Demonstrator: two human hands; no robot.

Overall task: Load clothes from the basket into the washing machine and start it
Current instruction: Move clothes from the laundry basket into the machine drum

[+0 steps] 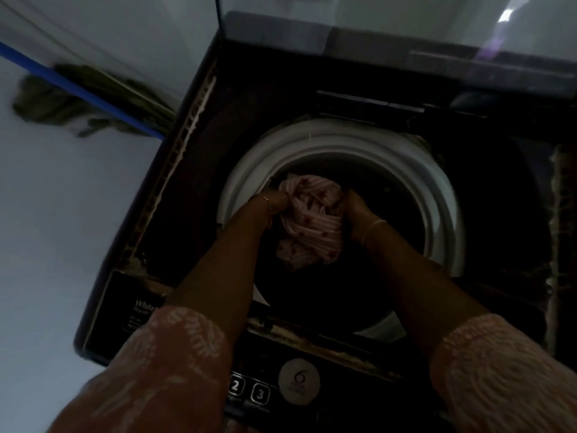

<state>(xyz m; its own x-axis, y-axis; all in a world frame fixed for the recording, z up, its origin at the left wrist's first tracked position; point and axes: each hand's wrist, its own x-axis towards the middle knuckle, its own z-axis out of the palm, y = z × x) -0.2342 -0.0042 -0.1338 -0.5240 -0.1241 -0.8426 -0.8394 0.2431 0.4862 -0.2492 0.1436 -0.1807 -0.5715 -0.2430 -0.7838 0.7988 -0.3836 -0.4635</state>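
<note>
The garment, a bunched pale pink striped cloth with small red marks, sits in the mouth of the drum ring, left of the ring's centre and above the dark drum interior. What lies deeper in the drum is too dark to tell.

The left hand grips the bundle's left side and the right hand grips its right side. The fingers of both are curled into the fabric and partly hidden by its folds. Each wrist carries a thin bangle, and both forearms cross the near edge of the ring, covering part of that edge. Patterned pink sleeves cover the upper arms.

The white drum ring is set into the dark top deck of the washing machine. Behind the ring, a long dark dispenser bar runs across the deck. Beyond that the lid stands raised, leaving the opening unobstructed from above.

In front of the ring lies the control panel, with a round pale dial and square buttons marked 2 and 3. The left sleeve hides the panel's left portion. A printed label occupies the deck's front left corner.

Left of the ring, off the machine, a blue pole slants across a dark olive cloth, both blurred.
</note>
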